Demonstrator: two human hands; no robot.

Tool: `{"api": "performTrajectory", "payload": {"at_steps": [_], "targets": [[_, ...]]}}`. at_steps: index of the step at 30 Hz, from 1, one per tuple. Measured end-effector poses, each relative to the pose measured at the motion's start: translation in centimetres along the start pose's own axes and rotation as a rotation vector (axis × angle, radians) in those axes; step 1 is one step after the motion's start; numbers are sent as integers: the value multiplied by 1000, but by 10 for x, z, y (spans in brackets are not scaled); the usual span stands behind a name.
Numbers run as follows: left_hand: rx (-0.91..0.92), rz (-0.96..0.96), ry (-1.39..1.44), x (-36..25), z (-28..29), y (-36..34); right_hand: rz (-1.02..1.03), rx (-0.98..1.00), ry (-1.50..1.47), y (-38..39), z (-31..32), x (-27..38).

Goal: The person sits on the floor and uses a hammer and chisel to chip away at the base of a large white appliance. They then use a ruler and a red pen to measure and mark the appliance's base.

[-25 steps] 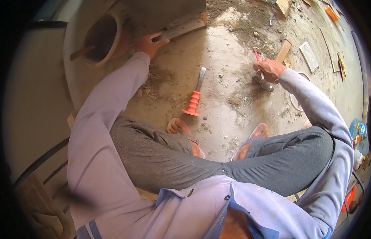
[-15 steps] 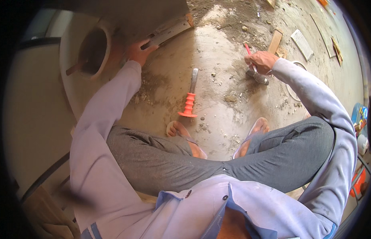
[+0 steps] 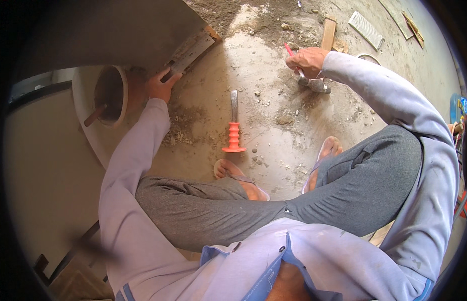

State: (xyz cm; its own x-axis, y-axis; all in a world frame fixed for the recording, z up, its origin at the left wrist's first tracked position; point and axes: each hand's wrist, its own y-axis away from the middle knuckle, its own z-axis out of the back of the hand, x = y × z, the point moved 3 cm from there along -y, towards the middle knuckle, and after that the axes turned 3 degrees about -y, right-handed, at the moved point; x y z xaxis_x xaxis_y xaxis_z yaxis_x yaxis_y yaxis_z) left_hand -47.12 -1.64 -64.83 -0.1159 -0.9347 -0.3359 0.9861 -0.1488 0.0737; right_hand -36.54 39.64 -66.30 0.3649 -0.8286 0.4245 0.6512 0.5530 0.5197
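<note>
Gritty concrete floor swung leftward in view: likely head turn, work unadvanced. Right hand, 2 o'clock: fingers wrapped round hammer. Left hand, 10 o'clock: fingers parted at slotted strip, grip unclear.

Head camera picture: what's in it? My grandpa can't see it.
The right hand grips a hammer, while the left hand is at one end of a slotted grey strip. An orange-handled chisel lies on the dirty floor ahead of the left foot.

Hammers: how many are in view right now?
1: the hammer is in the right grip, to the right of the orange-handled chisel lying on the floor. More could be hidden.
</note>
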Motion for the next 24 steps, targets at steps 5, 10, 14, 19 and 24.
{"api": "performTrajectory", "payload": {"at_steps": [5, 10, 14, 19, 24], "targets": [[14, 0, 24, 4, -3, -2, 8, -31, -11, -1, -2, -3], [34, 71, -12, 0, 0, 3, -7, -30, -14, -5, -3, -3], [64, 98, -98, -7, 3, 3, 3, 10, 10, -4, -6, -4], [78, 82, -113, -7, 6, 4, -11, 24, 26, -5, -5, -3], [27, 41, -12, -9, 3, 5, 60, 9, -28, 0, -7, -13]]}}
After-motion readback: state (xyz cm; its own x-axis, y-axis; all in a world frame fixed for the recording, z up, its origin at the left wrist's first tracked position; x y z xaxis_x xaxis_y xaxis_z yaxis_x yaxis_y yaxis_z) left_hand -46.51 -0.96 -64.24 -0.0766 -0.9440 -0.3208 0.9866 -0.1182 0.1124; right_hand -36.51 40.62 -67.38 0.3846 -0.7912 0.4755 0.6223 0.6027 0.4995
